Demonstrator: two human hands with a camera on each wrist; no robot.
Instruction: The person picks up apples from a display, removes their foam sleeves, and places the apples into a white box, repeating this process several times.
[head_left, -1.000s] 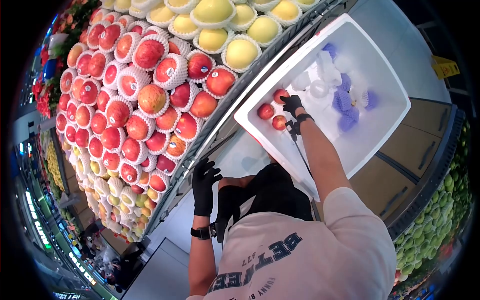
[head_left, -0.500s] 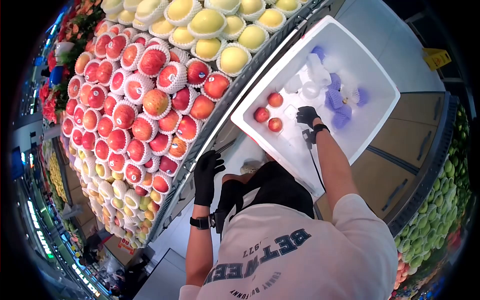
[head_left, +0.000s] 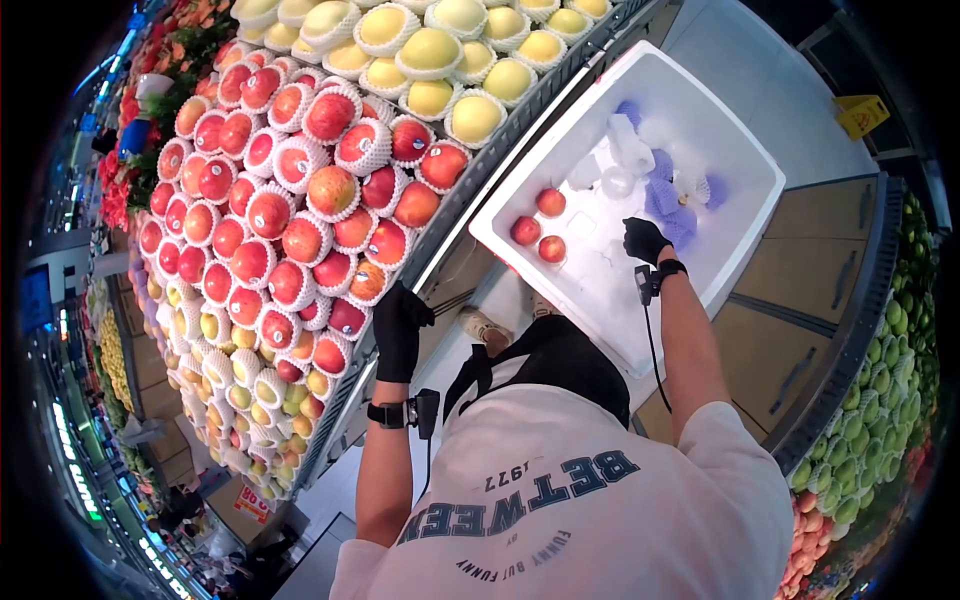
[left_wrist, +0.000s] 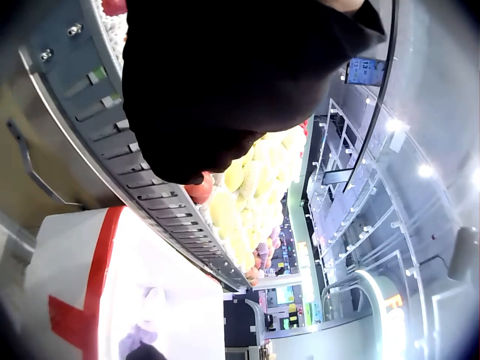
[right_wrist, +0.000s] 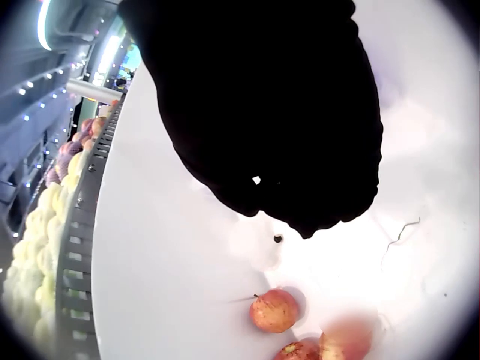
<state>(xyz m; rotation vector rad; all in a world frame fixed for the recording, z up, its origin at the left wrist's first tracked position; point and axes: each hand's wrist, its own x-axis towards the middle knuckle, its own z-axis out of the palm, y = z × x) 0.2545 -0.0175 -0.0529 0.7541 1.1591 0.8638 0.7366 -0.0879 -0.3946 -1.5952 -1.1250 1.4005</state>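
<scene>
Right hand (head_left: 647, 242) over white box (head_left: 725, 130), fingers loosely curled, nothing gripped; left hand (head_left: 400, 332) likewise, beside shelf. Three apples (head_left: 551, 203) in box. Likely between placements; next grab calls for spread fingers.

The left hand (head_left: 398, 332) is hanging with loosely curled fingers. The right hand (head_left: 646, 241) is hovering farther forward, fingers bent.

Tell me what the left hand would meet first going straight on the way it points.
Probably the grey rail; depth is unclear, so the left hand might pass over it and meet a red apple behind it instead.
</scene>
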